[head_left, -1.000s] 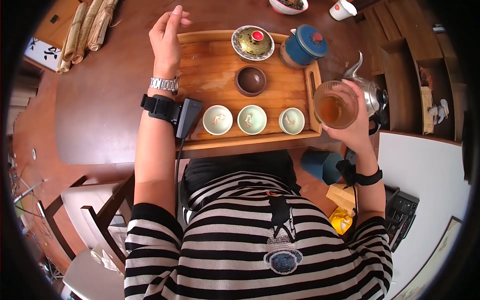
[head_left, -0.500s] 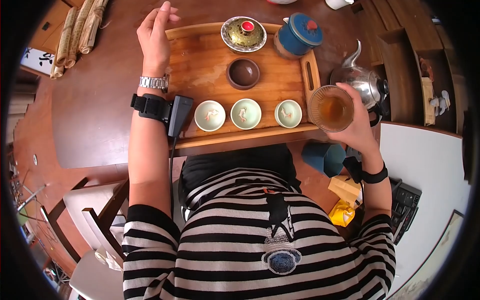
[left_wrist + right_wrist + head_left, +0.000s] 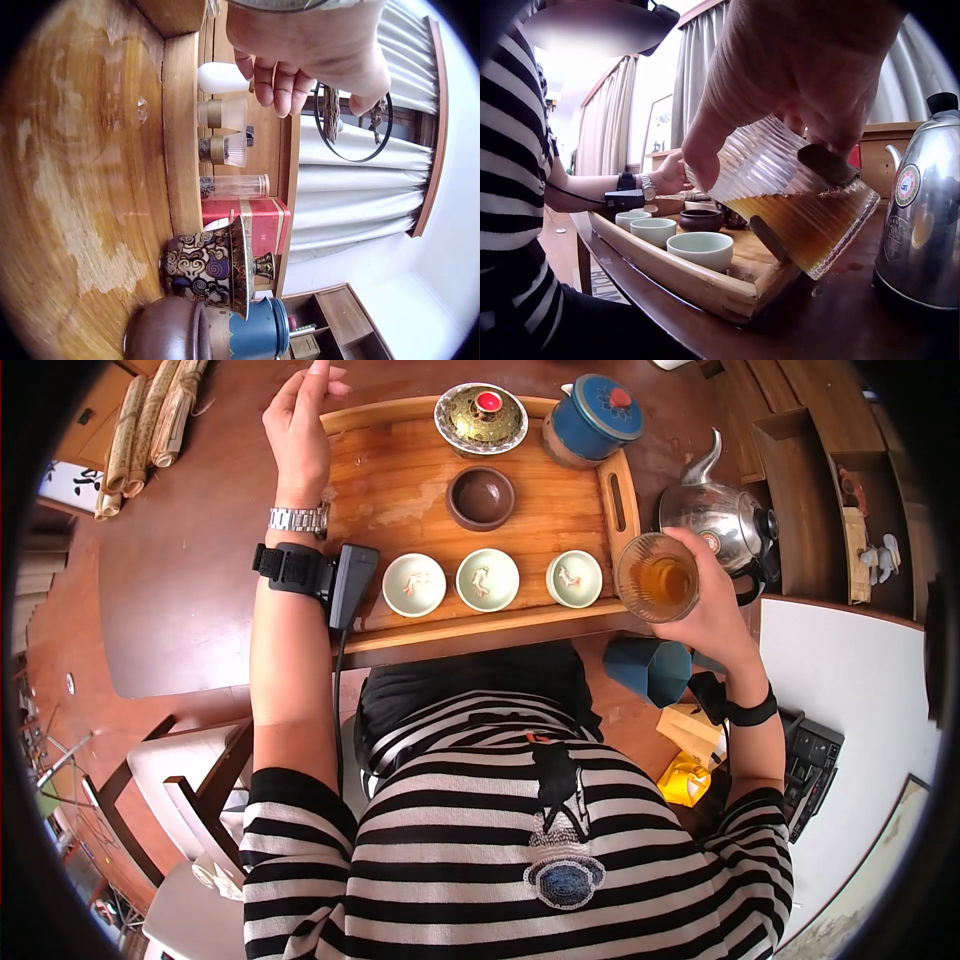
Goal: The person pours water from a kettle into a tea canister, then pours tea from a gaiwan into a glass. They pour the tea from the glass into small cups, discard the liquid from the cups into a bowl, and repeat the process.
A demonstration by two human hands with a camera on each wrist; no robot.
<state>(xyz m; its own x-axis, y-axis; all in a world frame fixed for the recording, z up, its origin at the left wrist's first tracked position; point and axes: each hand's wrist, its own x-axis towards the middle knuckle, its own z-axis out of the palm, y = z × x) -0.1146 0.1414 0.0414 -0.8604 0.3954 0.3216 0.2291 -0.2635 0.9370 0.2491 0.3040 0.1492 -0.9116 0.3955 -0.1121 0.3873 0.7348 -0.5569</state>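
Observation:
The right hand (image 3: 712, 600) grips a ribbed glass (image 3: 657, 577) of amber liquid beside the tray's right end; in the right wrist view the glass (image 3: 802, 202) is tilted. Three pale green cups (image 3: 414, 585) (image 3: 488, 580) (image 3: 574, 579) with fish figures inside stand in a row along the near edge of the wooden tray (image 3: 390, 460). Behind them sit a small brown bowl (image 3: 481, 498) and a patterned lidded bowl (image 3: 480, 418). The left hand (image 3: 298, 445) is raised over the tray's left edge with relaxed fingers, holding nothing; it also shows in the left wrist view (image 3: 307, 45).
A blue lidded pot (image 3: 597, 422) stands at the tray's back right corner. To the right of the tray is a steel kettle (image 3: 712, 520). Rolled bamboo mats (image 3: 150, 430) lie at the back left. A blue bin (image 3: 645, 670) is below the table's near edge.
The head view has shifted, so the tray and cups sit farther left and higher. Against the tray, the right hand has turned the glass slightly and stays beside the right end.

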